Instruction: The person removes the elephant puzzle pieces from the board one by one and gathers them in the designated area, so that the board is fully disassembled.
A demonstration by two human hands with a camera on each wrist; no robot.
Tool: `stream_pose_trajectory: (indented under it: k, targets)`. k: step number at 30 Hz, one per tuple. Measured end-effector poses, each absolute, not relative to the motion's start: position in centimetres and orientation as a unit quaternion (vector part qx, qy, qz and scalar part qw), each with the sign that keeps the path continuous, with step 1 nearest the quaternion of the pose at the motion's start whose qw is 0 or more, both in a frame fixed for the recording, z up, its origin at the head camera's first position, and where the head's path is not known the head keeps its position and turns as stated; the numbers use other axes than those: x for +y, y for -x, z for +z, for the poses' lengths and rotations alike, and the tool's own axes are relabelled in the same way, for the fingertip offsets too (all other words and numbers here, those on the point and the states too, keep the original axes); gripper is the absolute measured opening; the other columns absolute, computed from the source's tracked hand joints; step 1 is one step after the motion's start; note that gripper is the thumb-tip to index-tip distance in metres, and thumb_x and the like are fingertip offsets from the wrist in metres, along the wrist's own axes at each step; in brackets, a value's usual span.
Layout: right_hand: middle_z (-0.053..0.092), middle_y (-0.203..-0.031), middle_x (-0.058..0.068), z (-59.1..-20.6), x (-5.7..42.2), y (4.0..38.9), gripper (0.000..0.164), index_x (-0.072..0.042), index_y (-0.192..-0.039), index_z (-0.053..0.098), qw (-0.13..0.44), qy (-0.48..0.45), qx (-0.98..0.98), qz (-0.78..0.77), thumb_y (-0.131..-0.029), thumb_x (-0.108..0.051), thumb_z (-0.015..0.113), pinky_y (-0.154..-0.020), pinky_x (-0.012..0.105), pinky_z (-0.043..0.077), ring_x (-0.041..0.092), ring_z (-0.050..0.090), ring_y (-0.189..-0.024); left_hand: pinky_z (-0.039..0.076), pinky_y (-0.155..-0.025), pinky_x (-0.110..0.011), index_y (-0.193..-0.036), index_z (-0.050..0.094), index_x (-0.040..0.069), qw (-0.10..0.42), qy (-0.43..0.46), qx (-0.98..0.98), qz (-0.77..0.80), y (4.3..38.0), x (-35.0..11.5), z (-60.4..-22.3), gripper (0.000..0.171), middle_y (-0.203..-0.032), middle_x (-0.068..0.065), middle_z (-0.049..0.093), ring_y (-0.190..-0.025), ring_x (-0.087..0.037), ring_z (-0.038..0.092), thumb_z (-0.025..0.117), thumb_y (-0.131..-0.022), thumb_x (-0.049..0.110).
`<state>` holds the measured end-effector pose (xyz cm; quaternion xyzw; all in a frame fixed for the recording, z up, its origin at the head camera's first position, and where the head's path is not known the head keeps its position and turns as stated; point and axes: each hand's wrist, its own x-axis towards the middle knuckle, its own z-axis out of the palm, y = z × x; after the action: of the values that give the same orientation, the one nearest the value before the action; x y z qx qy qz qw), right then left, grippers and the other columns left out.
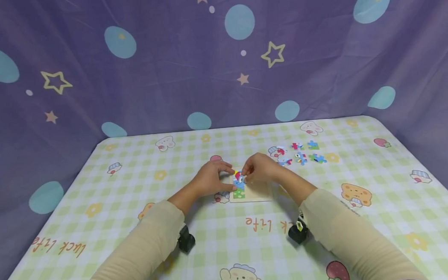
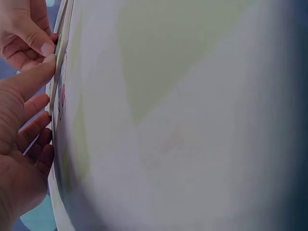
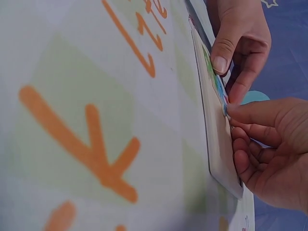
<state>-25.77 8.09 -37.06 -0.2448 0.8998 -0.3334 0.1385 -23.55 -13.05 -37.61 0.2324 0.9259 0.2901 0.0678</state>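
A small wooden puzzle tray (image 1: 258,191) lies on the table, joined pieces with a blue, red and green picture (image 1: 239,193) along its left side. My left hand (image 1: 211,178) is at the tray's left, thumb and forefinger spread, their tips touching the pieces. From the right, my right hand (image 1: 263,168) pinches a puzzle piece between thumb and forefinger at the edge of the joined part; the fingers hide most of this piece. In the right wrist view, the right thumb and forefinger (image 3: 257,113) meet at the picture's edge, close to the left thumb (image 3: 221,60).
Several loose puzzle pieces (image 1: 301,157) lie beyond the right hand, toward the back right. A green-checked tablecloth (image 1: 134,184) with printed cartoons covers the table. A purple curtain (image 1: 174,74) hangs behind it.
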Motion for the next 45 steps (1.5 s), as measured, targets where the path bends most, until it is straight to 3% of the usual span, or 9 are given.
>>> stream_pose_trajectory:
  k: [6,14,20,30,37,45]
  targets:
    - [0.065,-0.072,-0.001,-37.0,7.8,25.7,0.008,-0.003,-0.084,0.074,0.139,0.233,0.902,-0.337,-0.077,-0.002,0.076,-0.072,0.026,0.048,0.011,0.056,-0.069,0.040,-0.105,-0.040,-0.111,0.073,0.008,0.066,-0.232,0.923,0.299,23.3,-13.0,-37.6,0.044,-0.129,-0.006,0.062,-0.124,-0.024,0.053,0.087,-0.075,0.028]
    - [0.064,-0.071,0.000,-36.9,7.6,25.7,0.006,-0.003,-0.083,0.073,0.136,0.229,0.903,-0.338,-0.078,-0.002,0.077,-0.070,0.025,0.047,0.011,0.055,-0.067,0.040,-0.105,-0.044,-0.088,0.077,0.014,0.056,-0.241,0.914,0.321,23.2,-13.1,-37.6,0.019,-0.127,-0.009,0.063,-0.124,-0.028,0.053,0.087,-0.074,0.023]
    - [0.064,-0.071,0.000,-36.9,7.6,25.8,0.006,-0.003,-0.083,0.073,0.138,0.225,0.904,-0.335,-0.079,-0.002,0.077,-0.070,0.025,0.047,0.011,0.055,-0.068,0.036,-0.109,-0.044,-0.087,0.078,0.012,0.059,-0.238,0.915,0.319,23.4,-13.0,-37.5,0.018,-0.128,-0.009,0.063,-0.129,-0.030,0.049,0.087,-0.075,0.022]
    - [0.067,-0.067,-0.001,-37.1,7.2,25.9,0.005,-0.004,-0.080,0.075,0.114,0.196,0.908,-0.353,-0.080,-0.008,0.078,-0.073,0.028,0.049,0.012,0.058,-0.066,0.038,-0.107,-0.043,-0.086,0.079,0.011,0.059,-0.243,0.914,0.319,23.5,-13.1,-37.6,0.017,-0.127,-0.010,0.063,-0.125,-0.028,0.052,0.087,-0.075,0.021]
    - [0.063,-0.059,-0.001,-37.1,6.9,25.5,0.009,-0.002,-0.076,0.074,0.118,0.148,0.899,-0.395,-0.080,-0.008,0.080,-0.054,0.022,0.044,0.008,0.052,-0.052,0.039,-0.106,-0.042,-0.087,0.079,0.011,0.060,-0.242,0.915,0.317,23.4,-13.1,-37.5,0.017,-0.127,-0.010,0.063,-0.124,-0.027,0.053,0.087,-0.075,0.021]
    - [0.062,-0.057,0.001,-36.9,6.7,25.1,0.007,-0.002,-0.075,0.073,0.134,0.125,0.892,-0.413,-0.080,-0.005,0.078,-0.052,0.022,0.045,0.009,0.054,-0.050,0.036,-0.108,-0.044,-0.078,0.078,0.014,0.055,-0.253,0.910,0.323,23.1,-13.0,-37.5,0.010,-0.128,-0.012,0.063,-0.126,-0.026,0.052,0.086,-0.076,0.019]
